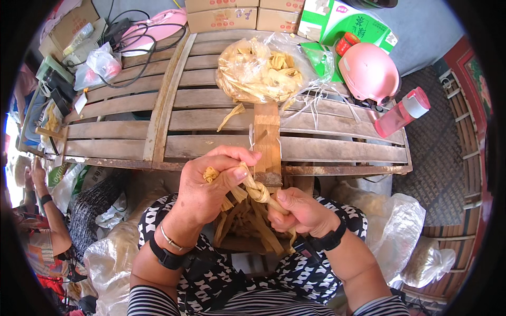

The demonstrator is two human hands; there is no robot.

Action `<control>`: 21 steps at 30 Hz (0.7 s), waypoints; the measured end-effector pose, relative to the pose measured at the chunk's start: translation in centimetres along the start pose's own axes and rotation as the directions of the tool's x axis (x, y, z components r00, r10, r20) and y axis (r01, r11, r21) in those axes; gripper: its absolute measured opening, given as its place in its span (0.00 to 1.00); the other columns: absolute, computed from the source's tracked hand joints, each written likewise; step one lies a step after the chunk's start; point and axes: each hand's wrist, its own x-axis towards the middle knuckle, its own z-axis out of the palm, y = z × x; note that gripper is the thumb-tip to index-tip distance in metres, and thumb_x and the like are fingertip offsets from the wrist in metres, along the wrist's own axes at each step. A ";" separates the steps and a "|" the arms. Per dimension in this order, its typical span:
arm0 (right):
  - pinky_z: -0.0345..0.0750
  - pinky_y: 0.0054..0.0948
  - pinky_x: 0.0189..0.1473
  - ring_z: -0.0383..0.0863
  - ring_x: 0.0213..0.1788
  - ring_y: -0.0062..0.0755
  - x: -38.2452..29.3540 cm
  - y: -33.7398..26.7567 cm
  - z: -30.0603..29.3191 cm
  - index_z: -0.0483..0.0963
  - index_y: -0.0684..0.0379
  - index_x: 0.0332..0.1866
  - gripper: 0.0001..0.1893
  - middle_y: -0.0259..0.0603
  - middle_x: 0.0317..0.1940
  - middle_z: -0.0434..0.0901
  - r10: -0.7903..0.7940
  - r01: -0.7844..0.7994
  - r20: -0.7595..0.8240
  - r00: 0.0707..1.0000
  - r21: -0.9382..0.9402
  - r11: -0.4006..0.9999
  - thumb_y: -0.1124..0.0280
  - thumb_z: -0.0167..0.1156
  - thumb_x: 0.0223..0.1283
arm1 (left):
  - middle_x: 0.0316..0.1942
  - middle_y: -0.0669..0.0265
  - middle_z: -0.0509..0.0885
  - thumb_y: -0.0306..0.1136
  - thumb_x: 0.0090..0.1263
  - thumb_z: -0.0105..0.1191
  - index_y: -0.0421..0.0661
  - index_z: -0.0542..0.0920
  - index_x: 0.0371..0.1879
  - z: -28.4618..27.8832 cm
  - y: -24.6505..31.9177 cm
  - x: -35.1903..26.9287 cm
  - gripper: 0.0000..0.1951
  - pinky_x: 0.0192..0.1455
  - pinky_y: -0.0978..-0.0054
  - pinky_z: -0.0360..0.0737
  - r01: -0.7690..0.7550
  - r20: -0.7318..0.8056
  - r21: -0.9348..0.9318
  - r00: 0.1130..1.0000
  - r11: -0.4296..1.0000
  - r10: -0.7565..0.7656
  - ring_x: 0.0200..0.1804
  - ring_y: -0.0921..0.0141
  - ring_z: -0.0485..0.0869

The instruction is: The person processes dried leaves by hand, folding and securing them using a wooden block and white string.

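Both hands grip a knotted braid [259,191] of pale yellow dried plant strips, which look like corn husk. My left hand [207,181] pinches its upper end between thumb and fingers, and a rolled strip end pokes out beside the knuckles. Lower down, my right hand [302,211] is closed around the twisted tail. The knot shows between the two hands, just in front of the end of a wooden board [267,146] that juts over the table edge. More loose strips [253,221] lie below the hands, between the knees. Fingers hide parts of the braid.
On the slatted wooden table [213,146] sits a clear plastic bag of yellow strips [253,75]. A pink helmet [369,73] and pink bottle [403,112] stand right. Cables [152,47] lie left. Filled plastic sacks [395,229] flank the seat. Another person's arm [49,209] shows far left.
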 end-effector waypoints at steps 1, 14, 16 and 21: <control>0.48 0.20 0.20 0.49 0.16 0.14 0.1 -0.1 0.0 0.68 0.59 0.26 0.26 0.24 0.15 0.56 0.001 -0.001 0.002 1.000 -0.003 1.000 0.48 0.45 0.76 | 0.44 0.61 0.84 0.24 0.68 0.59 0.34 0.84 0.37 -0.2 -0.2 0.1 0.05 0.52 0.75 0.78 0.016 -0.020 0.062 1.000 0.998 -0.015 0.47 0.71 0.82; 0.51 0.16 0.19 0.56 0.17 0.10 0.3 -1.3 0.6 0.75 0.61 0.32 0.16 0.23 0.18 0.67 -0.200 0.083 -0.456 0.867 -0.263 0.961 0.58 0.59 0.70 | 0.23 0.69 0.80 0.25 0.65 0.63 0.42 0.79 0.35 -0.1 -2.3 0.7 0.06 0.21 0.84 0.69 0.327 -0.011 -0.049 0.945 0.944 -0.328 0.18 0.80 0.73; 0.54 0.15 0.19 0.58 0.17 0.11 0.5 -1.0 0.2 0.75 0.61 0.33 0.15 0.25 0.18 0.69 -0.294 0.101 -0.491 0.820 -0.382 0.919 0.59 0.61 0.68 | 0.23 0.69 0.80 0.24 0.65 0.63 0.42 0.79 0.35 -0.2 -2.7 1.1 0.06 0.21 0.84 0.69 0.310 -0.057 -0.028 0.949 0.950 -0.311 0.19 0.80 0.73; 0.69 0.24 0.23 0.74 0.19 0.21 2.7 -0.4 -2.7 0.75 0.59 0.35 0.13 0.33 0.20 0.78 -0.811 0.076 -0.308 0.497 -0.916 0.394 0.61 0.69 0.61 | 0.24 0.70 0.79 0.27 0.68 0.59 0.41 0.79 0.37 0.0 -4.7 2.8 0.04 0.25 0.82 0.70 0.304 -0.192 -0.054 0.932 0.951 -0.308 0.22 0.79 0.74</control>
